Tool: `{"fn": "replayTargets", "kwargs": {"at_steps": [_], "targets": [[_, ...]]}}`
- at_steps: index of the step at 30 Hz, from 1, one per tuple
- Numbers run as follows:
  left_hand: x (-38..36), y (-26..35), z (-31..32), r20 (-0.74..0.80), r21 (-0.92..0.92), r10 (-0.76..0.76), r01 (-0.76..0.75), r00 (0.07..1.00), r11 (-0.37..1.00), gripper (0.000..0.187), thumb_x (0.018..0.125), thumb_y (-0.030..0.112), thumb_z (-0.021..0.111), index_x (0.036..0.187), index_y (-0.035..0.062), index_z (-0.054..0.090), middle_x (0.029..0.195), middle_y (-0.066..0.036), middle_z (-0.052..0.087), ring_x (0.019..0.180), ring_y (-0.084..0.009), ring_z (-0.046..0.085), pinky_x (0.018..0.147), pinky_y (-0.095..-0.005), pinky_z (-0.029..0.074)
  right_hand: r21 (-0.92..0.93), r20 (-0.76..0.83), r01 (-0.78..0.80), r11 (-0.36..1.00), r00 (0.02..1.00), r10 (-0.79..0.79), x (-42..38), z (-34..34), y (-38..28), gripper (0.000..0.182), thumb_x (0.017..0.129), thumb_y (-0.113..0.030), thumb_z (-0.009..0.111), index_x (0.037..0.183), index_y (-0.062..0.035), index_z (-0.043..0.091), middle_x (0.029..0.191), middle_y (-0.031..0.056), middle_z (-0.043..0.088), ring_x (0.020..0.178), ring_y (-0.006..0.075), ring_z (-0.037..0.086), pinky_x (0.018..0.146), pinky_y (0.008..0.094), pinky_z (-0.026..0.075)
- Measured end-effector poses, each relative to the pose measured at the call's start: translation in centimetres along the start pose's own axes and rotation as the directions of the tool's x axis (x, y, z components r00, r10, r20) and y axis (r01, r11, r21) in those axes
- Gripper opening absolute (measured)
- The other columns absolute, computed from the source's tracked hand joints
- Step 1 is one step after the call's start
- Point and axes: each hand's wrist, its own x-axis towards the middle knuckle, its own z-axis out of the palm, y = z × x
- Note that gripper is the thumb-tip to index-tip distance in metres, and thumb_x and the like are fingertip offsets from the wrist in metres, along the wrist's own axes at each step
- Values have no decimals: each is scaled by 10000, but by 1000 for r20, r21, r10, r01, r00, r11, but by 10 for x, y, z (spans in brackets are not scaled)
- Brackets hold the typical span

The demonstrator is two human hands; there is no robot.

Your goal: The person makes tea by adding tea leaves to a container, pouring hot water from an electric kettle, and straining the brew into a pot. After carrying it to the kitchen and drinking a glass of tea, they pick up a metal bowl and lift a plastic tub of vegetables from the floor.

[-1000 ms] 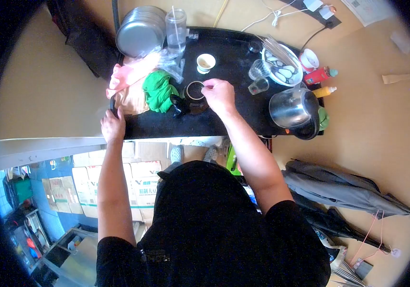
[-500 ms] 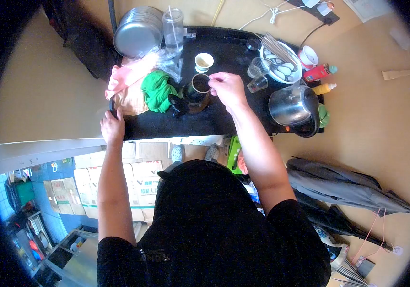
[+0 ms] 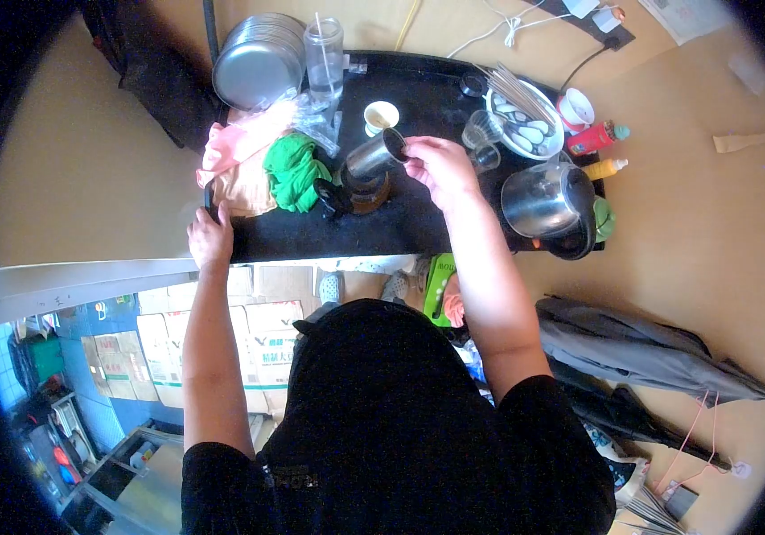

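Landmark: one green cloth (image 3: 295, 171), bunched on the black desk (image 3: 289, 234).
Dark cylinder (image 3: 371, 159): quantity one; tilted, just right of the green cloth, its dark end toward the right hand (image 3: 440, 169).
Right hand: grasping the dark cylinder by that end, fingers and thumb pinched together.
Left hand (image 3: 210, 239): one, at the desk's edge, nearer side and left of the green cloth, against a narrow dark strip (image 3: 209, 198); grip or mere contact cannot be told from here.
Brown-and-black base (image 3: 375, 195): one, right of the green cloth, under the cylinder; contact between the two is hard to make out.
White cup (image 3: 381, 117): one, beyond and right of the green cloth; contents unclear.
Clear cups: two, well right of the green cloth; the nearer one (image 3: 485, 158) is partly hidden by the other (image 3: 481, 129).
Bottles: two, far right of the green cloth, one red (image 3: 591, 138), one yellow (image 3: 604, 168).
Metal plates (image 3: 258, 67): one stack beyond the green cloth; overlap prevents a count.
Change, half a second: cylinder mouth faced upward, now tipped rightward; white cup and left hand unmoved.
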Motion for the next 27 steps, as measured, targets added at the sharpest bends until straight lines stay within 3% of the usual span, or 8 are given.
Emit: {"fn": "replayTargets", "kwargs": {"at_steps": [15, 21, 23, 27], "targets": [[-2, 2, -3, -20, 7, 3, -3, 1000, 1000, 570, 1005, 555, 492, 969, -6, 588, 901, -253, 690, 922, -434, 663, 822, -527, 539, 173, 39, -45, 984, 998, 39, -1, -10, 0, 114, 900, -28, 656, 984, 17, 720, 855, 83, 713, 651, 137, 643, 599, 258, 556], [-2, 0, 1, -27, -1, 14, -14, 1000, 1000, 576, 1008, 565, 479, 978, -1, 584, 905, -263, 685, 924, -435, 665, 817, -533, 544, 13, -41, -1, 1000, 999, 1, -1, -4, 7, 147, 865, 2, 687, 1004, 38, 721, 849, 94, 715, 649, 135, 652, 591, 251, 558], [-1, -5, 7, -77, 10, 49, -48, 996, 999, 570, 1017, 569, 468, 976, 10, 571, 859, -262, 680, 873, -440, 679, 759, -548, 567, -90, -61, 37, 995, 997, -42, -1, 1, 11, 174, 858, 9, 693, 1025, 52, 719, 859, 105, 719, 662, 136, 660, 592, 248, 560], [-1, -3, 4, -50, 6, 25, -24, 998, 1000, 576, 1008, 574, 476, 974, 8, 578, 879, -262, 680, 898, -437, 673, 787, -541, 556, -233, -52, 147, 961, 985, -163, -4, 12, 19, 211, 851, 1, 697, 1046, 79, 722, 853, 123, 731, 650, 139, 675, 577, 249, 557]]}}
